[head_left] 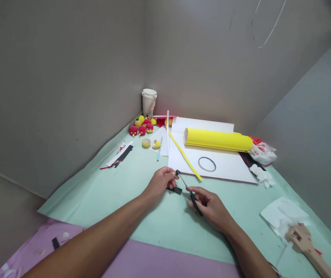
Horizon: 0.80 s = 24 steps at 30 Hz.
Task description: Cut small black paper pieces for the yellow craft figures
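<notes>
Desk (104,204), covered in pale green. Yellow roll (217,139), laid on white sheets (229,170). Glue gun (304,243), set down at the right. Black-handled scissors (196,204), held in the right hand (208,206), grip closed round the handles, blades pointed at the strip. Black strip (177,190), pinched in the left hand's (163,182) closed grip, above the desk.

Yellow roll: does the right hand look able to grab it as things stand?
Probably not straight off: the right hand is taken up by a black-handled tool. The way looks free otherwise, with only a flat ring between it and the yellow roll.
</notes>
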{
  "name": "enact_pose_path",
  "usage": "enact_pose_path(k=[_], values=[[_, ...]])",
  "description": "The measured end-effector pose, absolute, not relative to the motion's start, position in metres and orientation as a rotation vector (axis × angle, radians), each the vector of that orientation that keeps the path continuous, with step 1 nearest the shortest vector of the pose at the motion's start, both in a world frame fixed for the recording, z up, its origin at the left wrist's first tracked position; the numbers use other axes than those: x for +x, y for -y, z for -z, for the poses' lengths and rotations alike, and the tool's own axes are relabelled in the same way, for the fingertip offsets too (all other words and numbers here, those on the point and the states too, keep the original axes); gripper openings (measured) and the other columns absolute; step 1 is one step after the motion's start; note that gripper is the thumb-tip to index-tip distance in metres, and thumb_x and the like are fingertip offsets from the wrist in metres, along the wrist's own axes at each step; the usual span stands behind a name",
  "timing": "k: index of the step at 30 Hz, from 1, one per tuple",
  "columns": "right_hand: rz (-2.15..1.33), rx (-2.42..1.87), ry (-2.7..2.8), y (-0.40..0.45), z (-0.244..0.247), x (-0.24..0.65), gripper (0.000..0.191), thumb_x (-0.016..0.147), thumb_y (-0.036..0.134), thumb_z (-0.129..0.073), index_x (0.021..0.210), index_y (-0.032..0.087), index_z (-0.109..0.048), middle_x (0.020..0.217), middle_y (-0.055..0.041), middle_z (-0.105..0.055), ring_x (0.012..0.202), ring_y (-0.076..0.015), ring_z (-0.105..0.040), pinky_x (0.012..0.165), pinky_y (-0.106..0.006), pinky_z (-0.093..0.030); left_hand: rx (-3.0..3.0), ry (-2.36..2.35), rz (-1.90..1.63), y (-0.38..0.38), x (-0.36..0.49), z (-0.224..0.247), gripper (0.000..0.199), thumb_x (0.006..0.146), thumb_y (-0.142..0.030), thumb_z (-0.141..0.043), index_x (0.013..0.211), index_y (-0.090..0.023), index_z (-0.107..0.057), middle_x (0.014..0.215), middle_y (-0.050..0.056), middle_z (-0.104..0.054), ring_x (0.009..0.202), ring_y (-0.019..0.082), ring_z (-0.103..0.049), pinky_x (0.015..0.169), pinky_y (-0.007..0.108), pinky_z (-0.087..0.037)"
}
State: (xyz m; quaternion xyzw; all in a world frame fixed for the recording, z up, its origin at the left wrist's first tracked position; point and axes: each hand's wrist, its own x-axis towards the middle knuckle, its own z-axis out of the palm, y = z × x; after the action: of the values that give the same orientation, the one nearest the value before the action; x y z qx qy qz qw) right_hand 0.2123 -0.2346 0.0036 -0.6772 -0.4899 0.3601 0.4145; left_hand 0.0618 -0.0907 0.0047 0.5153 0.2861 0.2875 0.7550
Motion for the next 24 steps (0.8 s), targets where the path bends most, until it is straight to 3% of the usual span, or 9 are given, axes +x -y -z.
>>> enact_pose_path(k=[15,20,24], values=[[-0.937,-1.688,1.217,0.2359,0.0001,0.2147,0.040,0.081,0.037,-0.066,0.117,0.018,-0.064,0.067,0.0039,-0.049,0.058,-0.0132,-0.048,0.057,-0.026,-0.040,0.997,-0.684,-0.703,0.0904,0.0609,-0.0108,0.015,0.077,-0.022,-0.063,0.086,-0.014,-0.053,0.068,0.001,-0.061,0.055,0.008,-0.050,0.055,0.022,-0.036],[-0.938,-1.680,1.215,0.2348,0.0021,0.2157,0.040,0.082,0.037,-0.065,0.117,0.018,-0.063,0.068,0.0034,-0.050,0.058,-0.0131,-0.048,0.058,-0.027,-0.040,1.017,-0.628,-0.676,0.0912,0.0585,-0.0144,0.032,0.075,-0.018,-0.063,0.106,-0.014,-0.058,0.068,-0.003,-0.055,0.057,0.007,-0.049,0.057,0.021,-0.035],[-0.933,-1.684,1.218,0.2347,0.0021,0.2154,0.039,0.082,0.037,-0.065,0.117,0.019,-0.063,0.067,0.0043,-0.047,0.058,-0.0133,-0.047,0.058,-0.027,-0.039,1.024,-0.605,-0.653,0.0917,0.0576,-0.0146,0.028,0.073,-0.016,-0.062,0.100,-0.013,-0.064,0.073,-0.001,-0.055,0.058,0.006,-0.048,0.057,0.021,-0.035]])
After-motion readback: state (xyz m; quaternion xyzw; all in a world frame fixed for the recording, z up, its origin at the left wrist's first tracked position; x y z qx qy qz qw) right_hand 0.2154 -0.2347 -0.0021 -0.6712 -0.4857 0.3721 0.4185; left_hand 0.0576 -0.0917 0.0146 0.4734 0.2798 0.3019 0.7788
